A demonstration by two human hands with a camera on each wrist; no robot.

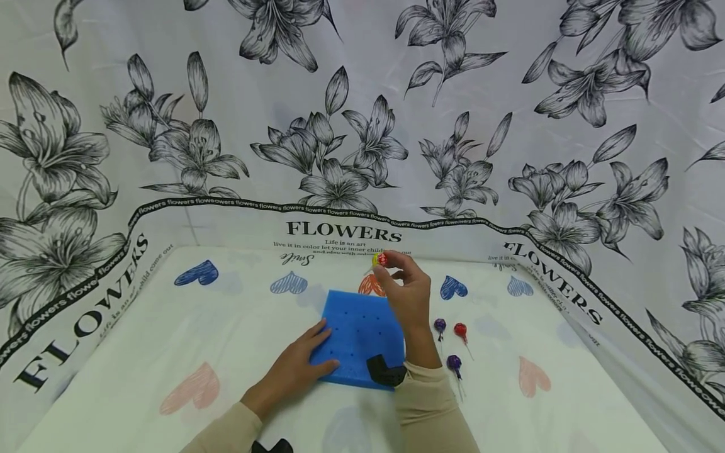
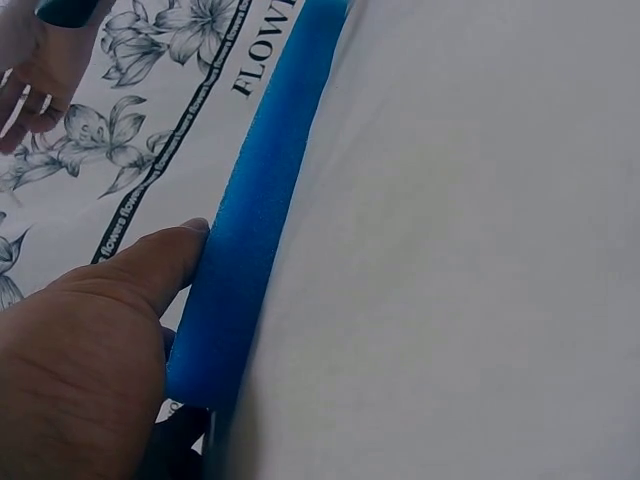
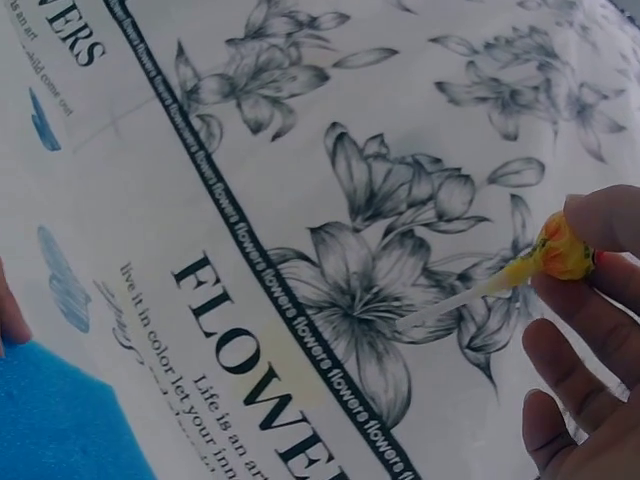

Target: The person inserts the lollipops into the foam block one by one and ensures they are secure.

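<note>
A lollipop in a yellow and orange-red wrapper is pinched by its head between the thumb and fingers of my right hand. In the right wrist view its white stick points down to the left, free of the fingers. The lollipop is raised over the far edge of a blue foam block with small holes in its top. My left hand rests against the block's left side, fingers spread and fairly straight. In the left wrist view the thumb lies along the block's edge; the other fingers are mostly hidden.
To the right of the block lie two purple-wrapped lollipops, one farther back and one nearer, and a red one. A white cloth with printed hearts covers the table; a flower-printed curtain rises behind.
</note>
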